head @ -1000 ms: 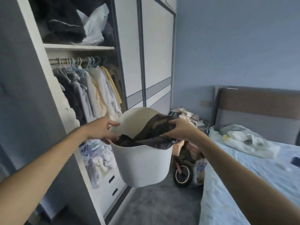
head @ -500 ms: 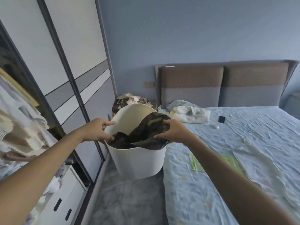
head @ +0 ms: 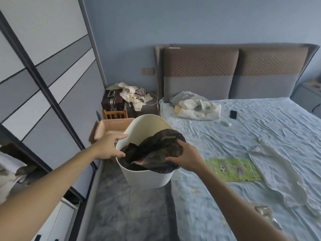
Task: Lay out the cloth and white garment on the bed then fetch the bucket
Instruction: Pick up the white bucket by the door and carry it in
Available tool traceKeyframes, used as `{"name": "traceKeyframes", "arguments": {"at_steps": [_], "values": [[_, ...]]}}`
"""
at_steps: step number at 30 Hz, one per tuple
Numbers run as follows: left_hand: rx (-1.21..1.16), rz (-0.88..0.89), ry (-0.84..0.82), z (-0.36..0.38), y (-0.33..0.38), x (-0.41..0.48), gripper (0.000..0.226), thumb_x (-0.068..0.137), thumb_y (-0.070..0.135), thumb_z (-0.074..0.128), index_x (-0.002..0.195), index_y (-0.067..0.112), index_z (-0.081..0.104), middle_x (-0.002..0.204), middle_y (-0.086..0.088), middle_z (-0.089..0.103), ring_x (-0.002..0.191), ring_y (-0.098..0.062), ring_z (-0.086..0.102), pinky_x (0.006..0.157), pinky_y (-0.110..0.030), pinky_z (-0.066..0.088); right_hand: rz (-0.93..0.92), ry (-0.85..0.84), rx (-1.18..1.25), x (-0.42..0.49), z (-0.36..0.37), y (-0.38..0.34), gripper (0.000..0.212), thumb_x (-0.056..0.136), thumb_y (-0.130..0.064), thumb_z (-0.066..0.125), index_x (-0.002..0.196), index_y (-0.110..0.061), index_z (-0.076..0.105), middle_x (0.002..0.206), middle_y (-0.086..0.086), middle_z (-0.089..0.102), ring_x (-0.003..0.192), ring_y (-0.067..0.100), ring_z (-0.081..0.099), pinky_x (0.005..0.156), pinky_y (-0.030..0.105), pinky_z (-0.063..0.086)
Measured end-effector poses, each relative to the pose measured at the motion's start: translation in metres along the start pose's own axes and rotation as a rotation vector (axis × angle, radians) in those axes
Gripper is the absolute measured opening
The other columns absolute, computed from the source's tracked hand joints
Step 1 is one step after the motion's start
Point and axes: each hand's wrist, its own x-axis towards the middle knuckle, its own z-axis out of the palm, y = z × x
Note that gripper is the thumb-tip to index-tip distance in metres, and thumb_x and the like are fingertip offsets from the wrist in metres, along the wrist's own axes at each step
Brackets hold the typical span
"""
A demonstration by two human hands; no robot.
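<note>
I hold a white plastic bucket (head: 147, 174) in the air beside the bed's left edge. My left hand (head: 109, 147) grips its left rim. My right hand (head: 186, 158) clasps the right rim together with dark camouflage clothing (head: 156, 152) that fills the bucket and drapes over that rim. On the light blue bed (head: 217, 206) a green patterned cloth (head: 234, 169) lies flat, and a white garment (head: 281, 174) is spread out just right of it.
A pile of pale clothes (head: 196, 106) sits by the headboard, with a black phone (head: 233, 114) nearby. Left of the bed stand a suitcase (head: 112, 101) topped with clothes, a small wooden chair (head: 114, 114) and an open box (head: 104, 129). The wardrobe's sliding doors (head: 43, 75) run along the left.
My view has swung from the open wardrobe round to the bed. Both hands have carried the bucket with the dark clothing along, keeping the same grip.
</note>
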Motion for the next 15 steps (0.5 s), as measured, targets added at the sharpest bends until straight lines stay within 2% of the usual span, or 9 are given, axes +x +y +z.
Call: {"name": "traceKeyframes", "arguments": {"at_steps": [2,5,8,11,13,15], "values": [[-0.020,-0.015,-0.005,0.018,-0.020,0.023,0.096,0.082,0.029,0.087,0.163,0.033,0.035,0.167,-0.006,0.041,0.151,-0.025,0.042,0.118,-0.034,0.040,0.007,-0.028,0.002,0.020,0.018,0.017,0.074,0.076,-0.055,0.085,0.139,-0.026,0.059,0.111,-0.010,0.069,0.095,0.012,0.061,0.068,0.011,0.046],[-0.058,-0.035,0.016,0.051,-0.052,0.061,0.098,0.081,0.027,0.089,0.162,0.033,0.036,0.167,-0.005,0.040,0.152,-0.026,0.041,0.120,-0.038,0.038,0.024,-0.044,-0.017,0.050,0.052,0.048,0.077,0.076,-0.056,0.084,0.142,-0.027,0.056,0.113,-0.006,0.072,0.094,0.014,0.064,0.067,0.012,0.046],[-0.089,-0.075,0.005,0.091,-0.098,0.103,0.100,0.077,0.029,0.091,0.161,0.037,0.037,0.164,-0.002,0.044,0.152,-0.024,0.042,0.116,-0.032,0.040,0.052,-0.056,-0.003,0.074,0.099,0.090,0.079,0.075,-0.053,0.083,0.145,-0.033,0.052,0.110,-0.009,0.072,0.090,0.011,0.064,0.064,0.009,0.043],[-0.103,-0.064,-0.020,0.148,-0.153,0.157,0.099,0.077,0.029,0.091,0.160,0.040,0.038,0.162,0.000,0.048,0.149,-0.021,0.045,0.103,-0.021,0.040,0.092,-0.065,0.033,0.092,0.165,0.148,0.079,0.076,-0.049,0.083,0.146,-0.038,0.050,0.104,-0.016,0.071,0.082,-0.001,0.062,0.062,0.006,0.045],[-0.081,-0.047,-0.033,0.196,-0.195,0.197,0.095,0.079,0.026,0.090,0.159,0.038,0.040,0.155,-0.005,0.056,0.140,-0.019,0.053,0.086,-0.011,0.038,0.126,-0.071,0.060,0.104,0.218,0.194,0.084,0.077,-0.050,0.083,0.151,-0.038,0.044,0.113,-0.015,0.071,0.090,-0.001,0.063,0.066,0.004,0.047],[-0.064,-0.016,-0.050,0.247,-0.237,0.232,0.094,0.079,0.025,0.089,0.158,0.040,0.041,0.147,-0.010,0.061,0.125,-0.013,0.058,0.074,-0.008,0.041,0.161,-0.061,0.070,0.112,0.274,0.244,0.089,0.078,-0.049,0.084,0.155,-0.037,0.039,0.120,-0.014,0.070,0.100,0.005,0.066,0.070,0.001,0.048]]}}
